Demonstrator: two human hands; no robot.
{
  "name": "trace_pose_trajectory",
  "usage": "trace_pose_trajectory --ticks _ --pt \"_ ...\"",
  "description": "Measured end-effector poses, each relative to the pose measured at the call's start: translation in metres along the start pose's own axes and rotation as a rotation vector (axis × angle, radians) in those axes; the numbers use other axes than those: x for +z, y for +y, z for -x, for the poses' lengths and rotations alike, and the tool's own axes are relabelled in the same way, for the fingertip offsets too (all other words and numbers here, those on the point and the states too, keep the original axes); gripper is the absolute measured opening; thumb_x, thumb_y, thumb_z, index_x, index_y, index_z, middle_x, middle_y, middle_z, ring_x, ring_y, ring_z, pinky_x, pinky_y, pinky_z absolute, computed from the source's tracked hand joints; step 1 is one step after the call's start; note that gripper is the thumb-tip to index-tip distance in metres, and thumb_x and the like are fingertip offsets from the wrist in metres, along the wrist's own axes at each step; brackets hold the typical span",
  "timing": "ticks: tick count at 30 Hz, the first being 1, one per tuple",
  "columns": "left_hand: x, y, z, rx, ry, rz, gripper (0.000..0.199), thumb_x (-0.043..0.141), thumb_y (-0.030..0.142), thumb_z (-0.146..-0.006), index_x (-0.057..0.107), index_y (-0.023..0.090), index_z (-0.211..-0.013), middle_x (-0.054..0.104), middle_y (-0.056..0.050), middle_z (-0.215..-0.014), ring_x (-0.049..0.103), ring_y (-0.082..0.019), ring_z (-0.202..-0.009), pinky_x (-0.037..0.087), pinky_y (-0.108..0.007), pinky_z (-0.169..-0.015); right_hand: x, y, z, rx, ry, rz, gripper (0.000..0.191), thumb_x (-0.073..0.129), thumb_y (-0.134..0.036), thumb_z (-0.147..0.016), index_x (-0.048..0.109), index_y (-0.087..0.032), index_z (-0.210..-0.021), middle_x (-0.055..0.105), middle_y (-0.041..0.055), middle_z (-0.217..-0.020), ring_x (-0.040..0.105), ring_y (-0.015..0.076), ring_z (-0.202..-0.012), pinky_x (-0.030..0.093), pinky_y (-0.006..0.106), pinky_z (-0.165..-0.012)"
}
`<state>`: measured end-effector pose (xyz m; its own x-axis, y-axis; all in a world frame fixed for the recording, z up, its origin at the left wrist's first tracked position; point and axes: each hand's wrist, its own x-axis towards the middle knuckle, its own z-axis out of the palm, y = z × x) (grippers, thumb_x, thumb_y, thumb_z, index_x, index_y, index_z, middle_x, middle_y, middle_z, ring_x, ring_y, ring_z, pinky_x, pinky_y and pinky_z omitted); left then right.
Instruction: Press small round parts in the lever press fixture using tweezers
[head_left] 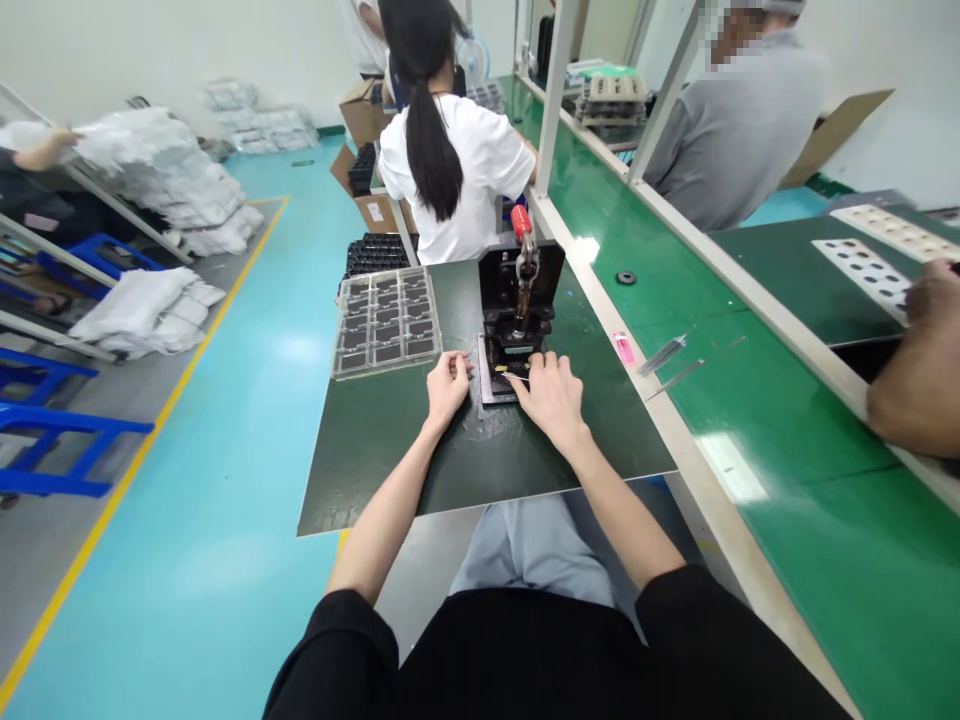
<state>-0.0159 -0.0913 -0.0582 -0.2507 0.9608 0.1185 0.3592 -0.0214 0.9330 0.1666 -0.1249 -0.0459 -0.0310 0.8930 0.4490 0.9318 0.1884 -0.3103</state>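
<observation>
Blue stools near white bundles

Bright, whitish light left hard white glare on the green surface and softer sheen on the blue floor, while a co-worker's arm blurred at the right edge, wide-angle distortion slanted the pale posts, and distant detail looked soft.

Factory assembly workshop, toggle-clamp fixture near the far edge of the bench, partitioned tray at its far-left corner, long green worktop beyond its right edge, co-workers, yellow-lined floor
</observation>
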Motion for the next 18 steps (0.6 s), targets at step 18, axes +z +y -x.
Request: trace_pose_trajectory --ticks 18 --pt "-0.008 -0.010 0.009 0.186 -0.168 -0.291 0.015 0.050 0.024 -0.096 0.065 0.023 -0.094 0.071 -0.002 -0.074 0.068 -0.018 -0.067 0.051 -0.027 -0.069 -0.061 0.029 0.071 0.084 0.050 0.003 0.028 0.061 -0.046 -0.095 0.071 -0.023 -0.107 0.077 0.0088 -0.102 0.068 0.0260 -0.091 0.051 0.035 -0.069"
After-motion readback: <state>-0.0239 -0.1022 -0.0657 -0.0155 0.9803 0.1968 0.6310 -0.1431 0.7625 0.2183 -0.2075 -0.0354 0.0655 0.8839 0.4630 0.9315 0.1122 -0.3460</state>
